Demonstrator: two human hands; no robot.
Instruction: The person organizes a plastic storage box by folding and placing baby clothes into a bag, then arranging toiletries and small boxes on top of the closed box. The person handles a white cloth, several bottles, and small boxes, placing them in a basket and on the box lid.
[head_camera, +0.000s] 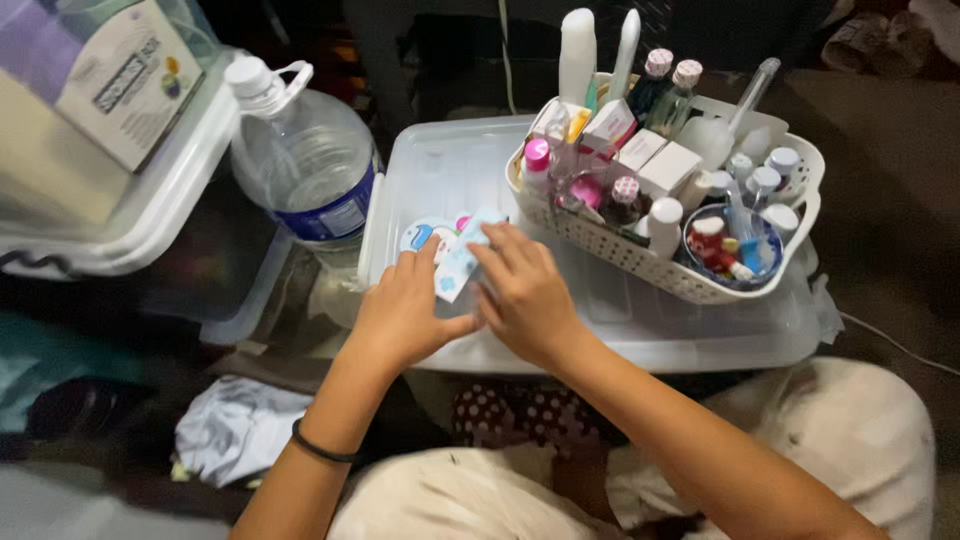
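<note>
We see a dim, cluttered room where a clear plastic storage bin lid (470, 165) serves as the work surface, with a large water bottle (305, 165) standing just beside it at the left. Our left hand (405, 315) and right hand (525, 290) meet over the lid, the fingers (500, 262) of both closed on a small pale blue packet (460, 262), which is held between them, tilted. A white perforated basket (640, 262) sits on the lid at right, packed with small bottles, boxes and tubes. A lidded clear bin (150, 215) holding a box stands far left.
</note>
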